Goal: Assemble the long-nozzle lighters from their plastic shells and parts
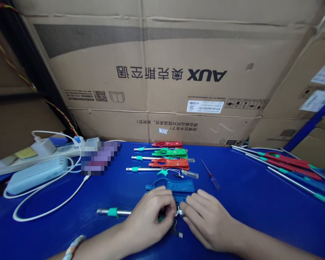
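My left hand [154, 213] is closed in a pinch, its fingertips at a thin white wire [177, 213]. My right hand [208, 220] is closed on a small silvery piece [181, 212] just beside it; the fingers hide most of it. Behind both hands lies a blue plastic lighter handle shell [180, 185], partly covered by them. A metal lighter tube [121, 212] with a teal collar [113, 212] runs out to the left from under my left hand. Below the fingers, thin wires lead to a small black part with a white end [180, 234].
Beyond lie red [176, 164] and green [176, 153] handle shells with metal tubes [143, 169] and clear tanks [190, 174]. A screwdriver [213, 180] lies right of them. Long lighters [289, 164] are at far right; a power bank [38, 175], cables and a power strip [61, 150] at left. Cardboard [157, 47] stands behind.
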### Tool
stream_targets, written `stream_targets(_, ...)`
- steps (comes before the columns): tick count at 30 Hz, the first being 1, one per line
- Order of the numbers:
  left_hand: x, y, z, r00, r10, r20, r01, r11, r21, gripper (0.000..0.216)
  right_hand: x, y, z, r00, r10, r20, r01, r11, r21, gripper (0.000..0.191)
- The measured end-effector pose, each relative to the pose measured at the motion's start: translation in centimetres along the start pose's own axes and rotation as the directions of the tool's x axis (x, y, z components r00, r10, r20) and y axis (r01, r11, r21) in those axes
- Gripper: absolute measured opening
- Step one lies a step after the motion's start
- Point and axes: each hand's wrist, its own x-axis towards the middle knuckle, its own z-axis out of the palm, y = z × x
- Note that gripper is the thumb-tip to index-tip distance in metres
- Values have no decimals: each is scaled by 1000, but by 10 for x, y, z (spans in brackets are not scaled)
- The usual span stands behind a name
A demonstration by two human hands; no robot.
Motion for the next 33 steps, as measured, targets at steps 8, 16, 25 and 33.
stream_targets(8, 0, -1, -4, 1000, 6, 15, -7, 998, 65, 16, 2, 2, -1, 999, 33, -35, -32, 998, 47, 23)
stream_targets(16, 5, -8, -22, 1000, -18, -9, 19, 990, 141, 23, 2, 4, -1, 996, 86, 19, -88, 988, 126, 20)
stream_targets(25, 11, -21, -27, 999, 37, 34, -48, 889, 455, 15, 1, 6, 0, 994, 94, 61, -104, 978, 179, 18)
stream_targets(33, 11, -30, -24, 999, 30, 12, -32, 889, 457, 11, 0, 8, 3, 993, 100, 61, -110, 975, 193, 17)
